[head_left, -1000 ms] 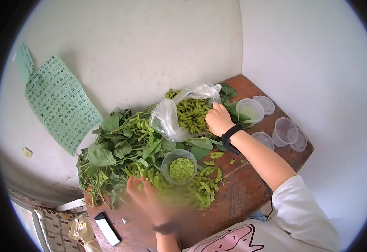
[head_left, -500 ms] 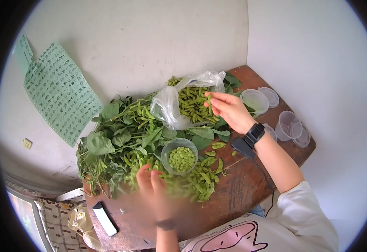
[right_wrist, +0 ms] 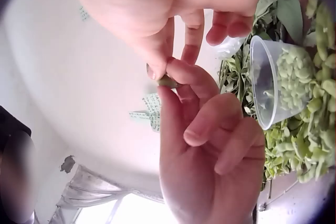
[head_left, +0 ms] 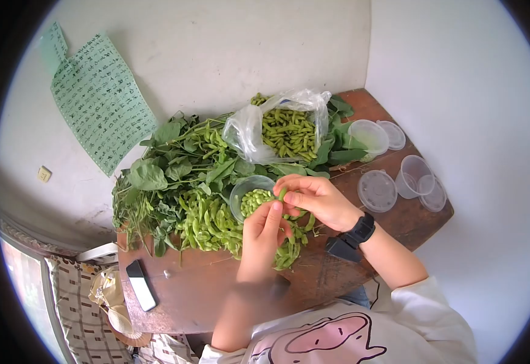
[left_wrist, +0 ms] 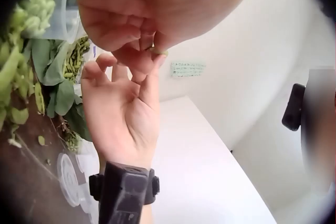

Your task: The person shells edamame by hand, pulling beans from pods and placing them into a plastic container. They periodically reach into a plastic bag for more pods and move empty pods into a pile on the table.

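Over the front right of a clear plastic cup (head_left: 236,203), both hands meet at a green soybean pod (head_left: 282,193). My right hand (head_left: 322,199) pinches the pod between thumb and fingers. My left hand (head_left: 260,233) also has thumb and index finger on it, as the right wrist view shows, where the pod (right_wrist: 168,81) is mostly covered by fingertips. Shelled green beans (right_wrist: 294,74) partly fill the cup. Loose pods (head_left: 210,223) lie heaped left of and in front of it. Behind, an open clear plastic bag (head_left: 244,136) holds more pods (head_left: 289,132).
Leafy stems (head_left: 148,177) cover the table's back left. Clear tubs (head_left: 367,134) and round lids (head_left: 377,192) stand and lie at the right. A phone (head_left: 142,288) rests on the wooden table (head_left: 192,297) near its left edge. Two walls border the table.
My right hand has come from the bag toward the cup, bringing a pod. My left hand has moved right and up from the loose pods to meet it.
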Motion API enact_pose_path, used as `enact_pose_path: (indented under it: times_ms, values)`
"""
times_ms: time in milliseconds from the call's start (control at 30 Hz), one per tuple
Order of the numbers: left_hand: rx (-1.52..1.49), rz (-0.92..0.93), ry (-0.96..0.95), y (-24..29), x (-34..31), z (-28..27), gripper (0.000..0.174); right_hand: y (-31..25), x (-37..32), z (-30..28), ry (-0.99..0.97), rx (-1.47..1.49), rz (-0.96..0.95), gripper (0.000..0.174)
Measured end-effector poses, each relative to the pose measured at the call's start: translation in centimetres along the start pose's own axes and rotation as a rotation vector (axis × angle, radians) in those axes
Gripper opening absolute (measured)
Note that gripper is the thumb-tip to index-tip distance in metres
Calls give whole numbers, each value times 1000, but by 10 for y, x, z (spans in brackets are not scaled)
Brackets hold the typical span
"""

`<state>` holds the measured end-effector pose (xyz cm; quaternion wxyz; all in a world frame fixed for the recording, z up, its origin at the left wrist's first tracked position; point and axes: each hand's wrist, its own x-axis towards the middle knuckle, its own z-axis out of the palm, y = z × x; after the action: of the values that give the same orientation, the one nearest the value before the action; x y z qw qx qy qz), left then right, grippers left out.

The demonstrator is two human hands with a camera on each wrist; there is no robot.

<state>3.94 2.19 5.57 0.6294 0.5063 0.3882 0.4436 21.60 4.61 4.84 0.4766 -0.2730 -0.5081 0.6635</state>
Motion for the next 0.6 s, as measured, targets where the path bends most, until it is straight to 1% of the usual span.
enact_pose_path:
  times_ms: [33, 100, 133, 167, 233, 267, 300, 367, 400, 433, 500, 533, 600]
  values:
    - [-2, 4, -2, -3, -2, 1, 32, 3, -3, 2, 0, -4, -3, 22]
    - [103, 42, 80, -10, -5, 1, 24, 6, -10, 6, 65, 18, -30, 26]
    - [97, 62, 105, -12, -6, 1, 20, 4, -14, 6, 66, -29, -2, 28]
    - [91, 81, 103, -13, -8, 1, 20, 3, -18, 6, 60, -44, -12, 28]
    - [146, 24, 49, -16, -14, 1, 21, 6, -22, 4, 66, -46, 69, 29]
    - [172, 3, 31, -18, -15, 1, 24, 14, -22, -1, 38, -27, 80, 29]
    - [167, 22, 42, -21, -16, 0, 24, 8, -25, 0, 17, -63, 108, 27]
    - [35, -76, -36, -28, -16, -4, 29, 12, -28, -4, 7, -89, 82, 23]
    - [89, -92, -100, -30, -15, -7, 33, 13, -29, -7, 1, -97, 83, 23]
    - [83, -87, -96, -30, -15, -5, 33, 14, -30, -9, -17, -96, 81, 25]
    - [29, -174, -104, -30, -16, -1, 33, 16, -35, -13, -30, -91, 82, 27]
    - [30, -173, -104, -31, -15, -1, 33, 16, -35, -16, -41, -74, 98, 27]
    - [-83, -260, -181, -37, -10, 0, 33, 15, -34, -22, -49, -61, 110, 27]
